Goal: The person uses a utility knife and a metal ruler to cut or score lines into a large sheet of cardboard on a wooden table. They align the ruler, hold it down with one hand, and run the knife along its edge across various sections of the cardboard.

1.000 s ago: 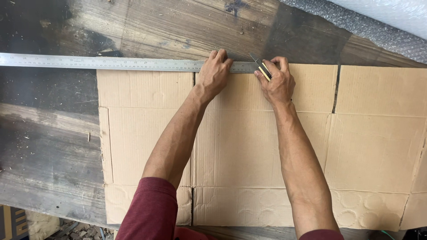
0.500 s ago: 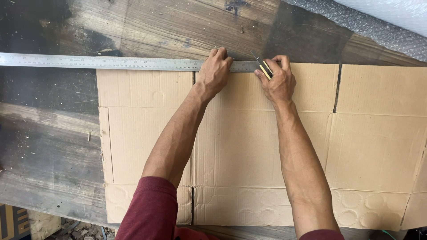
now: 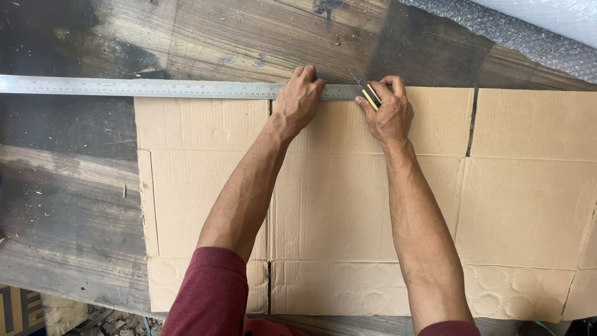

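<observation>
Two hands are set at the far edge of the flattened cardboard (image 3: 373, 205): the steel ruler (image 3: 155, 88) is pinned by the left hand (image 3: 301, 99), fingers together. A yellow-black utility knife (image 3: 368, 93) is clamped in the right hand (image 3: 387, 112), blade at the ruler; judged mid-cut, a steady pull along the ruler is called for.

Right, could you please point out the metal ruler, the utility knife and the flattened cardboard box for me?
metal ruler (image 3: 155, 88): head view, on its bare middle stretch left of the hands.
utility knife (image 3: 370, 95): head view, on its yellow-and-black body in the right hand.
flattened cardboard box (image 3: 336, 205): head view, on the middle panel between the forearms.
</observation>
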